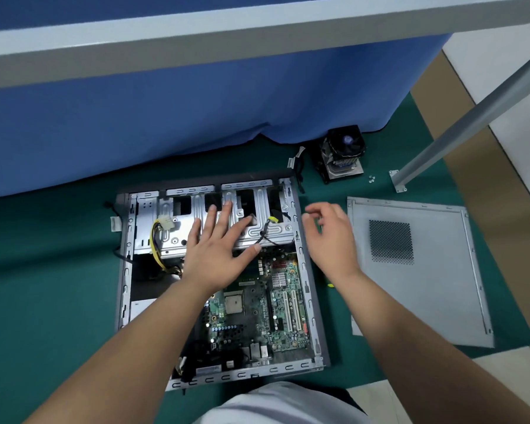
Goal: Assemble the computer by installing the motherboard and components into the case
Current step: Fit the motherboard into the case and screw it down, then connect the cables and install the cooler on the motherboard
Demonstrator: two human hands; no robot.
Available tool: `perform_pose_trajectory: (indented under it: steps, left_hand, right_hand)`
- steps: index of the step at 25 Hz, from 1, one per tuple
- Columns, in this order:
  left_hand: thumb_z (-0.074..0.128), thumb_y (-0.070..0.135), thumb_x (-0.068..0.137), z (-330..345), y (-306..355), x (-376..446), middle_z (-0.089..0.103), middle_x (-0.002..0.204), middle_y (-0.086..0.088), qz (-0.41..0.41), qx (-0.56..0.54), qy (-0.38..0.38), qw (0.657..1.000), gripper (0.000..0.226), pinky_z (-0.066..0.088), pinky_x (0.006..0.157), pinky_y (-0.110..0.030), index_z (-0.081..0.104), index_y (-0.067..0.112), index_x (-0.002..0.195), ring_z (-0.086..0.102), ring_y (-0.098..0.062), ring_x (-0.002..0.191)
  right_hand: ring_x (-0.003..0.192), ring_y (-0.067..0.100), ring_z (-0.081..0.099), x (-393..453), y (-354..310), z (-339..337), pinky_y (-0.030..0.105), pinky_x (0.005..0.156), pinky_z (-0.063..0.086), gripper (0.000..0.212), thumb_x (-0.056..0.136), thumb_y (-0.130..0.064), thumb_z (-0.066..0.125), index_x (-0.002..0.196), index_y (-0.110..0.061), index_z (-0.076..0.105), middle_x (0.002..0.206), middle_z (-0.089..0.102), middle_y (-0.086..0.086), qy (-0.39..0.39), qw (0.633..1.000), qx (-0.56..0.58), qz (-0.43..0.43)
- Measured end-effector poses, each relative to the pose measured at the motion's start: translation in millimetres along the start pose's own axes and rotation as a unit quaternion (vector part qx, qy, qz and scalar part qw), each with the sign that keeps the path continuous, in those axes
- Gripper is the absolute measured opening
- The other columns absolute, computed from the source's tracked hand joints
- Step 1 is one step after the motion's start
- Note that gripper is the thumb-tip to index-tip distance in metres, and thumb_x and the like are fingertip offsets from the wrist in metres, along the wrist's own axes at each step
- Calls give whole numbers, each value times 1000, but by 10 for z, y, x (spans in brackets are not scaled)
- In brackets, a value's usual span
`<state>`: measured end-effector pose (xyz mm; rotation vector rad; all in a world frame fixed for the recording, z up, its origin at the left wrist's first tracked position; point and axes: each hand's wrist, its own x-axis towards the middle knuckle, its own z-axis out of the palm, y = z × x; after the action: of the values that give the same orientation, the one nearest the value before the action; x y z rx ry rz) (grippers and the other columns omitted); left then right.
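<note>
motherboard [257,313] already sits in case [314,304], frame center; cooler [343,154] still out at upper right, side panel [416,270] lying right. my left hand [218,252] lies flat, fingers spread, on drive cage [257,209], holding nothing. my right hand [331,234] hovers loosely curled, empty, just right of the case rim. likely next: reach up-right for the cooler and seat it on the bare cpu socket [233,303], below my left palm.

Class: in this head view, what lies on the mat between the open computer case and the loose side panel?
In the head view, the right hand hovers over that strip of green mat between case and side panel; a small yellow item peeks beside the wrist.
</note>
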<state>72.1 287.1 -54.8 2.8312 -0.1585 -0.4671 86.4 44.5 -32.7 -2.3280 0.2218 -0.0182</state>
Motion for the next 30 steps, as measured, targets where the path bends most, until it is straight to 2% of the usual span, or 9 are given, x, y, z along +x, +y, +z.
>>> perform_pose_trajectory:
  steps: [2, 4, 6, 11, 16, 20, 24, 27, 30]
  left_hand:
    - [8, 89, 88, -12, 8, -3, -23, 166, 21, -3, -9, 3, 1000, 76, -12, 125, -44, 4, 57, 157, -27, -8, 153]
    - [13, 86, 90, -20, 11, -9, -16, 168, 21, -2, -31, 8, 999, 76, -11, 125, -43, 6, 53, 158, -22, -7, 154]
    - [19, 83, 92, -19, -4, -6, -10, 169, 22, 1, -59, 13, 998, 75, -10, 125, -41, 8, 50, 158, -17, -5, 155]
    - [24, 74, 96, 1, -41, 41, -2, 170, 20, -4, -82, 24, 996, 68, -8, 125, -40, 13, 46, 157, -12, -5, 156]
    - [30, 74, 97, -39, -29, 22, 0, 170, 17, 7, -92, 12, 996, 69, -8, 125, -41, 19, 44, 158, -9, -9, 157]
    - [49, 62, 99, -213, -238, -202, 12, 171, 10, 94, -192, -22, 977, 67, 0, 127, -41, 28, 38, 158, 5, -11, 157]
    - [51, 50, 102, -191, -610, -758, 36, 161, 8, 207, -87, 12, 974, 52, 22, 122, -46, 43, 33, 151, 27, -17, 152]
    - [50, 46, 102, -42, -845, -1075, 47, 152, 7, 241, -4, 18, 970, 38, 26, 119, -43, 58, 32, 137, 36, -19, 146]
    - [42, 47, 102, 103, -952, -1214, 62, 136, 9, 220, 65, 44, 972, 36, 37, 109, -40, 68, 31, 122, 50, -18, 133]
  right_hand:
    - [105, 13, 54, -24, -255, 48, 31, 90, 47, 18, 100, -32, 59, 112, -24, 69, 106, 60, -14, -37, 995, -27, -93]
    - [110, 19, 53, 20, -407, 154, 37, 96, 46, 25, 100, -32, 60, 120, -22, 69, 113, 65, -6, -100, 978, -116, -139]
    - [114, 24, 53, 98, -502, 238, 42, 99, 44, 27, 101, -30, 59, 125, -20, 67, 117, 66, 0, -124, 970, -165, -131]
    - [120, 24, 52, 119, -566, 294, 42, 104, 44, 40, 100, -25, 61, 140, -23, 59, 123, 65, -2, -175, 966, -145, -124]
    - [128, 18, 45, -333, -260, 157, 42, 112, 38, 38, 98, -30, 62, 136, -23, 61, 132, 59, -6, -132, 956, -204, -162]
    - [142, 18, 38, -737, -61, 48, 40, 120, 26, 54, 96, -31, 63, 148, -22, 49, 150, 46, -5, -160, 937, -229, -209]
    - [139, 17, 44, -1080, -43, -22, 43, 126, 22, 39, 99, -36, 60, 135, -23, 63, 145, 55, -6, -208, 914, -258, -233]
    - [113, 12, 59, -1329, -167, 40, 40, 108, 47, 29, 102, -40, 54, 124, -29, 68, 123, 66, -11, -321, 897, -218, -210]
    - [96, 2, 59, -1469, -306, 161, 30, 87, 52, 21, 100, -43, 58, 114, -34, 71, 106, 66, -18, -405, 889, -148, -156]
